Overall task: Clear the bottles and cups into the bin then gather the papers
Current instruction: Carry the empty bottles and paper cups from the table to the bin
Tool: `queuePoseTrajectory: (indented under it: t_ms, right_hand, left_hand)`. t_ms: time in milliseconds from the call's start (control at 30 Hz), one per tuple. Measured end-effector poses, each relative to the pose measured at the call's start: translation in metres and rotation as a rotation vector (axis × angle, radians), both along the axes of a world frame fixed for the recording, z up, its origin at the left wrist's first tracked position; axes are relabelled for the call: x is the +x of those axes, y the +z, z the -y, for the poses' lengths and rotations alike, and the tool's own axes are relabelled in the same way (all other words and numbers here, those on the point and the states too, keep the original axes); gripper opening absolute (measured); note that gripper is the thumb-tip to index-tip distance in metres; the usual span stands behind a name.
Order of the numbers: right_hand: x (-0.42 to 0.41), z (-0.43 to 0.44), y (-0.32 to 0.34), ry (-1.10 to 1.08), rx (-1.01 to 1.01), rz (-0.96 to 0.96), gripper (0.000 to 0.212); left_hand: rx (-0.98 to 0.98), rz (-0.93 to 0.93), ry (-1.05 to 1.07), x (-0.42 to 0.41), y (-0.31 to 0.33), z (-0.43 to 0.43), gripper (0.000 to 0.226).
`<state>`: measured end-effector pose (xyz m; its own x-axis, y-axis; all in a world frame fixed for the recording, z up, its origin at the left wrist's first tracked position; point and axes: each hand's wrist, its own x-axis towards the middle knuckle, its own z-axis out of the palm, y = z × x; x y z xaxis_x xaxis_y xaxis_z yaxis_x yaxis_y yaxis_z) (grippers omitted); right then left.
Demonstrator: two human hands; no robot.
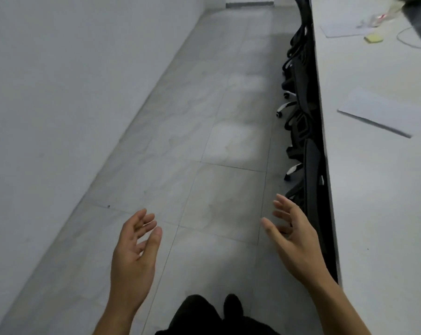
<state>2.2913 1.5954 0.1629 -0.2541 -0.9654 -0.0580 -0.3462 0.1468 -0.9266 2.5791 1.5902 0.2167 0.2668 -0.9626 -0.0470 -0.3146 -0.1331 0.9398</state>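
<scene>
A person stands in a narrow aisle, looking forward and down. Both hands are raised in the lower half of the frame, palms facing each other. The left hand has its fingers loosely spread and holds nothing. The right hand is also spread wide and holds nothing.

Pale grey floor tiles run up the middle of the frame, with a plain white wall filling the left side. Dark trousers and a shoe show at the bottom centre.

A long white table fills the right side. A row of black office chairs with white wheeled bases is tucked against its near edge, between the aisle and the tabletop. The right hand is just beside the nearest chair back.

A white sheet of paper lies flat at middle right, well apart from both hands. A second white sheet lies at the upper right. Near it are a yellow pad of sticky notes, a thin white cable and a clear, blurred item with a red mark, too smeared to identify.
</scene>
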Motion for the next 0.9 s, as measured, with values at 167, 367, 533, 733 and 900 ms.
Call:
queuePoseTrajectory:
  t_ms: [167,367,533,733,900]
  right_hand:
    - [-0.015,0.08,-0.004,-0.215,0.025,-0.005,0.06]
    - [-0.036,0.14,-0.011,-0.596,0.114,-0.012,0.059]
    - [-0.054,0.152,0.003,-1.01,0.104,0.023,0.059]
    - [-0.073,0.142,-0.003,-1.392,0.078,0.095,0.055]
    - [-0.139,0.142,-0.023,-1.502,0.08,0.136,0.057]
  left_hand:
    - [0.057,-0.056,-0.201,-0.027,-0.025,0.131,0.039]
    - [0.121,-0.064,-0.614,-0.093,-0.041,0.292,0.038]
    - [0.111,-0.028,-1.009,-0.186,-0.031,0.389,0.039]
    - [0.121,-0.023,-1.332,-0.304,-0.028,0.417,0.038]
    - [0.117,0.015,-1.455,-0.404,-0.045,0.416,0.038]
